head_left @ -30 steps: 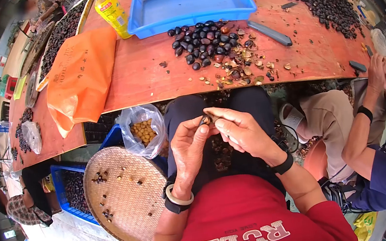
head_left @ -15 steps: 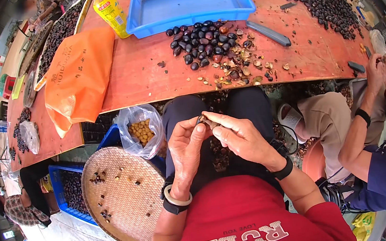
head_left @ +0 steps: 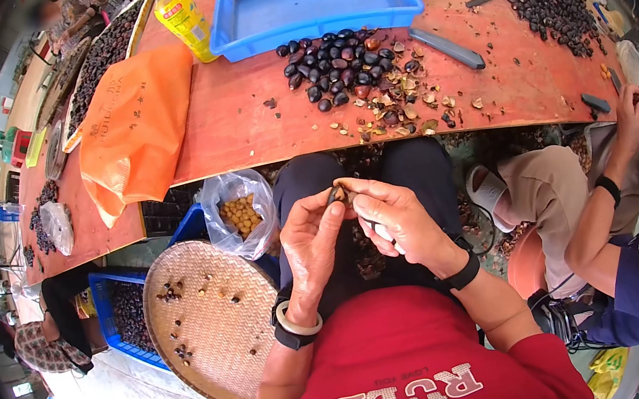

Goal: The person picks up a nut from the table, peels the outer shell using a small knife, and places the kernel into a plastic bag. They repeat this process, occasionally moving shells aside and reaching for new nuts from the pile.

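Observation:
Above my lap, my left hand point(head_left: 309, 240) pinches a small dark-shelled nut point(head_left: 341, 194) between thumb and fingertips. My right hand point(head_left: 407, 224) meets it there, its thumb and index finger closed on the same nut. A small white piece point(head_left: 382, 231) shows under the curled fingers of my right hand; what it is I cannot tell. On the table ahead lies a heap of glossy dark nuts point(head_left: 338, 68), with broken brown shell pieces point(head_left: 403, 100) at its near right side.
A blue tray point(head_left: 318, 34), yellow-labelled bottle point(head_left: 183, 20), grey-handled tool point(head_left: 446, 48) and orange bag point(head_left: 136, 127) are on the red table point(head_left: 246, 128). A bag of yellowish kernels point(head_left: 241, 216) and a woven tray point(head_left: 209, 311) stand left of my legs. Another person's hands point(head_left: 636, 117) work at right.
My right hand has turned slightly, and the white piece under its fingers now shows. Both hands stay together at the nut. The whole view has shifted a little.

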Available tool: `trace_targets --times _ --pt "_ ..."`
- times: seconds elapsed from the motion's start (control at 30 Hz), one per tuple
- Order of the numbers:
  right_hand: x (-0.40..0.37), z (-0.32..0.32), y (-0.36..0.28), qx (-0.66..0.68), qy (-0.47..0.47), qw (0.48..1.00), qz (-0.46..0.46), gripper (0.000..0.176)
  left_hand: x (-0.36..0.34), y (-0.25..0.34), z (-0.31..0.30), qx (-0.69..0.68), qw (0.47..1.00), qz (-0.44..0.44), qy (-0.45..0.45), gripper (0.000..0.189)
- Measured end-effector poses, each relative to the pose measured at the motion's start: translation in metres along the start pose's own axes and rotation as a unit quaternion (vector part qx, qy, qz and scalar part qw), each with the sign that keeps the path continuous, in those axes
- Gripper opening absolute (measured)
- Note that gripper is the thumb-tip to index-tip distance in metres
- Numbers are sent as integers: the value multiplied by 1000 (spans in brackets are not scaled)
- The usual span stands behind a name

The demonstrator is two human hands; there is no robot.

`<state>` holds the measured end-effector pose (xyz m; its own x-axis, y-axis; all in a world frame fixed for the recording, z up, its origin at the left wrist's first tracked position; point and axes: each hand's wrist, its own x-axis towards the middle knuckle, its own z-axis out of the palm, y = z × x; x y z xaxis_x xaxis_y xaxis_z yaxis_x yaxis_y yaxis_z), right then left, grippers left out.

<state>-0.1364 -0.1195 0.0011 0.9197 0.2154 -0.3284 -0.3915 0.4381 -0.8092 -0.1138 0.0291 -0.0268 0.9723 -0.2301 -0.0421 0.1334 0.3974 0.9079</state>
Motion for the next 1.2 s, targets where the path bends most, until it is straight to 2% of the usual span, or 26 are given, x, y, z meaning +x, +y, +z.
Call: trace_targets --times 0.07,0.13,0.2,0.27,0.3,0.37,0.4,0.47,0.53,0.6,0.93,1.0,1.03,1.1,1.2 --pt "3 -2 4 96 15 995 12 37 -3 -2 2 54 998 21 -9 21" --pt "2 -3 -2 128 26 991 15 36 -3 -2 5 42 999 23 -16 24" --pt "0 -4 -8 160 36 986 23 36 -2 2 5 -8 1000 -12 1 26" --pt "-2 -3 -11 66 20 998 -9 38 0 3 1 -19 1000 -20 -6 28" --pt "-5 -2 -13 66 20 998 -7 38 0 4 0 -20 999 -27 -12 28" --pt "-9 -2 -19 -48 -9 999 -20 41 1 4 -2 -22 999 -30 -18 29" --pt "-9 -3 -18 -48 -8 999 -18 41 1 4 -2 -23 999 -32 -17 29" --pt "-8 -4 -17 -181 -19 980 -83 43 2 5 -2 -7 1000 -18 -22 28" --pt "-11 -5 -23 -223 -15 972 -71 43 2 6 -2 -4 1000 -22 -19 27" --pt "-9 -9 -20 -303 -16 945 -118 42 1 5 -2 -11 999 -25 -28 28" --pt "-13 -11 -20 -221 -31 974 -37 39 1 1 -6 -4 997 -11 -70 28" --pt "-11 -12 -8 -151 -22 987 -45 37 -1 0 1 -8 1000 0 -13 28" --pt "-10 -10 -5 -151 -23 987 -46 37 -2 -1 3 -7 1000 2 -13 28" --pt "-10 -7 1 -136 7 990 -47 35 -5 -4 3 51 998 -4 46 28" --pt "-9 -5 5 -152 13 986 -62 36 -5 -6 2 46 998 -6 53 27"
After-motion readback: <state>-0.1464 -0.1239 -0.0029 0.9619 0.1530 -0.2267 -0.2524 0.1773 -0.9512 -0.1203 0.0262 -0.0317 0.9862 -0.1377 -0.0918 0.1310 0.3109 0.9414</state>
